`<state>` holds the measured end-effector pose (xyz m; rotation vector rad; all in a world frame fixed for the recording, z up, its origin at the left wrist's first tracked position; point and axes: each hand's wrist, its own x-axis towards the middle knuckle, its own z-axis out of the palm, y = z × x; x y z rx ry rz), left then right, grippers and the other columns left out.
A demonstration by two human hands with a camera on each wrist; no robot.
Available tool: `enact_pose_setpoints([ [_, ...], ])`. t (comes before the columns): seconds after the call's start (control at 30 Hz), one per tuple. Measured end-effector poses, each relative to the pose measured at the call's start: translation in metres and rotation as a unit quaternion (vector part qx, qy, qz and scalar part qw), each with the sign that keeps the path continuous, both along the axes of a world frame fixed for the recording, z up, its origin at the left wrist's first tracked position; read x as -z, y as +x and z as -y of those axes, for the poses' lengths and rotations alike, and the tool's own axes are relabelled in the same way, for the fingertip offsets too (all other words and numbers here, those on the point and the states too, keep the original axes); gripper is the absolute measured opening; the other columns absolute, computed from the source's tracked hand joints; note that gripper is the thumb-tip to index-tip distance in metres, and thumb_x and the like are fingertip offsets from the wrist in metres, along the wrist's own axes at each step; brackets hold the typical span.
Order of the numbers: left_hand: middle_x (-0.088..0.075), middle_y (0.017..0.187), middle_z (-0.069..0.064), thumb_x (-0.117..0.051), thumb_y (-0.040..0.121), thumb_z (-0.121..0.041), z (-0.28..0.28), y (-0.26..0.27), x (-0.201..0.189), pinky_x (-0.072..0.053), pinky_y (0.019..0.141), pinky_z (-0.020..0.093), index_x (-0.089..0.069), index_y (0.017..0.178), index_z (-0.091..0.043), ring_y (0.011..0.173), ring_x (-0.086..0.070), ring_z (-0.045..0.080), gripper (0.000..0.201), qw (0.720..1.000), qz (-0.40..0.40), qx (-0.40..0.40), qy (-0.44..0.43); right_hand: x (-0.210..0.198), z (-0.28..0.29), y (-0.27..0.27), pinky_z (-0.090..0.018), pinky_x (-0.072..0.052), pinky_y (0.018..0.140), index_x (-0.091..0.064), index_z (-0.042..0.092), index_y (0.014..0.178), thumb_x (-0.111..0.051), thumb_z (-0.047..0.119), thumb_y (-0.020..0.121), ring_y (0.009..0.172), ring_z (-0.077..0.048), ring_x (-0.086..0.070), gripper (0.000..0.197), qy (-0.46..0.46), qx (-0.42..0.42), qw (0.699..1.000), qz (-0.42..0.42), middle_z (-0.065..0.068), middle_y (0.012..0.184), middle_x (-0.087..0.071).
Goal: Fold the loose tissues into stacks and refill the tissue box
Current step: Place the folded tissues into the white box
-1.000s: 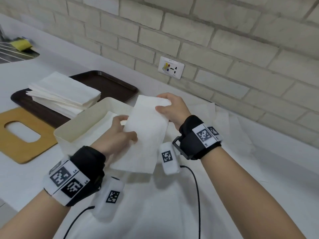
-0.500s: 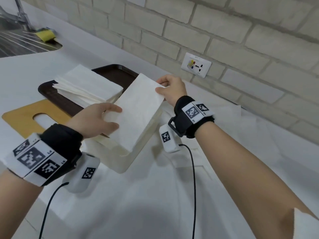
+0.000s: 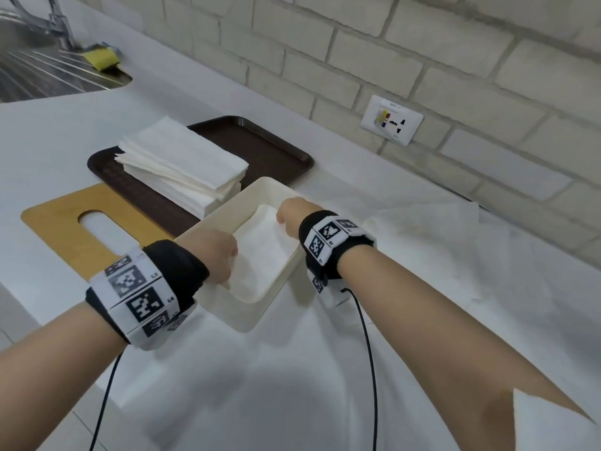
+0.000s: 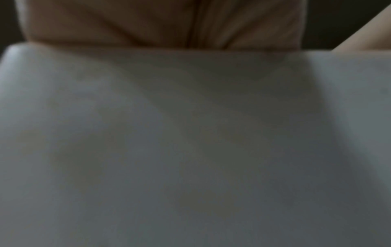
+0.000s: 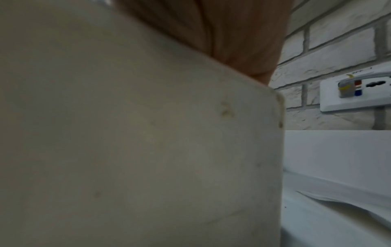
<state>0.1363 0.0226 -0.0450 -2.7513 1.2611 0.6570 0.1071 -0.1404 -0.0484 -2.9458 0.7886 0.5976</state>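
On the white counter [image 3: 48,131], a cream tissue box [image 3: 260,304] stands open-topped just in front of a dark brown tray [image 3: 260,144]. Both hands reach down into the box onto a folded tissue [image 3: 263,249] lying flat inside it. Left hand [image 3: 218,255]: at the near-left end of the tissue, fingers out of sight below the rim, so their grip cannot be told. Right hand [image 3: 289,213]: at the far-right end, fingers likewise hidden. Both wrist views are filled by the box wall [image 4: 190,133] [image 5: 127,133], with only the palm visible above it. A stack of folded tissues [image 3: 182,164] rests on the left part of the tray. A wooden lid [image 3: 58,219] with an oval slot lies flat on the counter, left of the box. Unfolded loose tissues [image 3: 455,255] are spread to the right of the box. A wall socket [image 3: 392,120] sits in the brick wall behind; a sink [image 3: 39,73] with a yellow sponge [image 3: 102,58] is at far left.
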Motion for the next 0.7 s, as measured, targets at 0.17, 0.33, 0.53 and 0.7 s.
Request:
enact_pose_setpoints([
  [0.17,-0.052,0.129,0.006,-0.052,0.088,-0.007,0.006,-0.004,-0.005,-0.040,0.093,0.024,-0.052,0.128,-0.010,0.119,-0.049,0.022,0.040,0.998,0.051,0.038,0.026,0.009,-0.001,0.003,-0.037,-0.049,0.084,-0.053,0.006,0.120,-0.043,0.008,0.092,0.101,-0.033,-0.059,0.030,-0.022,0.025,0.999,-0.016,-0.010,0.117,-0.057],
  [0.33,-0.055,0.125,0.007,-0.049,0.088,-0.007,0.006,-0.005,-0.001,-0.044,0.093,0.025,-0.052,0.126,-0.008,0.115,-0.053,0.022,0.038,0.997,0.059,0.027,0.035,0.019,-0.002,0.003,-0.028,-0.049,0.062,-0.060,0.004,0.108,-0.045,0.005,0.088,0.072,-0.024,-0.060,0.025,-0.017,0.002,1.000,-0.010,-0.011,0.106,-0.066],
  [0.53,-0.050,0.124,0.003,-0.053,0.090,-0.024,0.009,-0.008,-0.001,-0.035,0.086,0.022,-0.057,0.124,-0.017,0.116,-0.045,0.020,0.035,0.980,0.153,0.099,0.080,0.016,0.000,-0.010,-0.033,-0.033,0.092,-0.056,0.019,0.115,-0.042,0.013,0.090,0.108,-0.026,-0.037,0.029,-0.054,-0.048,0.993,0.095,0.000,0.125,-0.039],
  [0.7,-0.042,0.117,0.000,-0.061,0.084,-0.039,0.012,-0.011,-0.008,-0.034,0.088,0.024,-0.058,0.121,-0.025,0.116,-0.035,0.021,0.040,0.982,0.150,0.094,0.057,-0.004,-0.003,-0.017,-0.030,-0.028,0.089,-0.059,0.022,0.112,-0.043,0.005,0.086,0.110,-0.025,-0.033,0.034,-0.021,-0.042,0.980,0.193,-0.002,0.122,-0.037],
])
